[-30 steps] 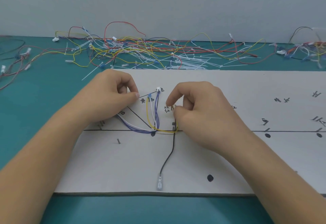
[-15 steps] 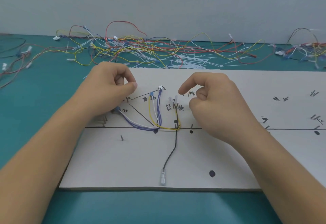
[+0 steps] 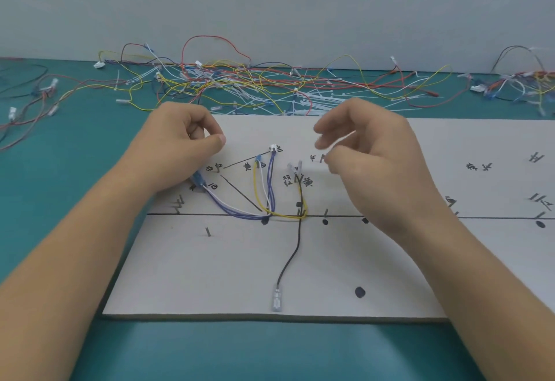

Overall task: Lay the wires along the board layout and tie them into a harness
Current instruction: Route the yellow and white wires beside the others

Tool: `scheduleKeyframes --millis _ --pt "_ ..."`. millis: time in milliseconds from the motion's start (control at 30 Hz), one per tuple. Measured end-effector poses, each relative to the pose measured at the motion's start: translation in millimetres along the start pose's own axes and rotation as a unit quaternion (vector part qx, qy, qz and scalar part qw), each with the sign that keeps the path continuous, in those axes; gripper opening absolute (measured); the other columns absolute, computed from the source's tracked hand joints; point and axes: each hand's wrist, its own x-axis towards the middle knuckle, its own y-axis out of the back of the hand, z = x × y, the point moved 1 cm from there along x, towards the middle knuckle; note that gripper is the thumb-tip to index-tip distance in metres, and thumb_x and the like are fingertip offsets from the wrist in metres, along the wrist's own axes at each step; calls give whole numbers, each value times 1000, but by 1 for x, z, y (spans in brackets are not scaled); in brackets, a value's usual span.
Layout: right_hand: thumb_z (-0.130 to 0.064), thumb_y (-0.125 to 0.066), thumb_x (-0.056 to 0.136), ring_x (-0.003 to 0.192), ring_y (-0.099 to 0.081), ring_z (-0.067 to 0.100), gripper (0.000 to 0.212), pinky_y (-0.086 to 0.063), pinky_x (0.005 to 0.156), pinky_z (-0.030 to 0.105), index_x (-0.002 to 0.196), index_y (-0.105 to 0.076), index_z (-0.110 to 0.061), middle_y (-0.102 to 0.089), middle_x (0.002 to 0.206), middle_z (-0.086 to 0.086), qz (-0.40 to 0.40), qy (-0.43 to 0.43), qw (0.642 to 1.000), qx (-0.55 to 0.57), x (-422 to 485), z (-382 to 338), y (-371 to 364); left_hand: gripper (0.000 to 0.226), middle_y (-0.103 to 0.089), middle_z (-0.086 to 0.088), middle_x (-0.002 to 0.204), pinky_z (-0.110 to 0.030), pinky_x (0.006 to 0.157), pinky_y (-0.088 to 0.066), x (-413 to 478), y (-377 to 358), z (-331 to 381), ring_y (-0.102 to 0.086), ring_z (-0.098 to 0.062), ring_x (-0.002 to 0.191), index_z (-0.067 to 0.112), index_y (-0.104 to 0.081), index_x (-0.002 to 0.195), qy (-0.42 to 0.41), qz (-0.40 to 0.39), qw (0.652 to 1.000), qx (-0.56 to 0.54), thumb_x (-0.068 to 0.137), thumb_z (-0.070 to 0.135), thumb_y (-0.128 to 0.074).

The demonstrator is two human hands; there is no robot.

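Support surface: a teal-topped table (image 3: 60, 200) set against a pale wall. A white board (image 3: 210, 284) lies flat on it, near edge parallel to the table's front. Behind the board, along the wall, lies a tangle of loose wires (image 3: 240, 80) in red, yellow, blue, white and black, mixed with white cable ties (image 3: 315, 98). A smaller wire bundle (image 3: 39, 95) lies far left; another bundle (image 3: 525, 83) lies far right.

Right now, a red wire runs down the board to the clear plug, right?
No, the wire running down the board to the clear plug is black, not red; the head view shows it.
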Motion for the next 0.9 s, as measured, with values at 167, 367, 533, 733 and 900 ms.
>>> scheduleKeyframes --millis 167,367,533,733,900 --pt "5 -54 73 48 -30 10 24 -33 51 27 74 -67 -15 -33 48 1 52 48 997 -4 1 2 -1 13 -44 12 45 -24 53 -35 0 0 -1 -39 -6 42 20 -70 77 4 0 1000 -10 90 17 -72" --pt "4 -44 60 55 -28 22 8 -21 48 23 57 -44 11 -34 54 20 20 93 993 75 -1 -6 6 12 -43 12 44 -23 51 -34 -1 -2 1 -40 -6 42 19 -70 78 6 -1 1000 -10 90 17 -72" --pt "4 -37 56 56 -19 26 6 -16 50 39 51 -34 4 -21 51 7 -54 108 985 125 3 -5 11 12 -41 12 44 -24 53 -34 -1 -1 1 -38 -7 42 18 -71 78 5 -1 1000 -15 90 16 -72" --pt "6 -40 59 50 -25 24 15 -22 46 38 48 -42 -4 -29 46 -4 -107 137 979 109 1 -6 12 12 -43 11 44 -15 46 -33 -1 -2 0 -38 -6 42 19 -71 78 4 -2 1000 -12 89 17 -72" --pt "3 -48 76 46 -23 25 32 -19 48 33 68 -74 -15 -34 48 8 -66 104 984 133 1 -5 6 11 -44 10 46 -21 50 -37 -1 -2 -2 -38 -6 43 21 -71 78 -2 -7 1000 -14 89 18 -73"
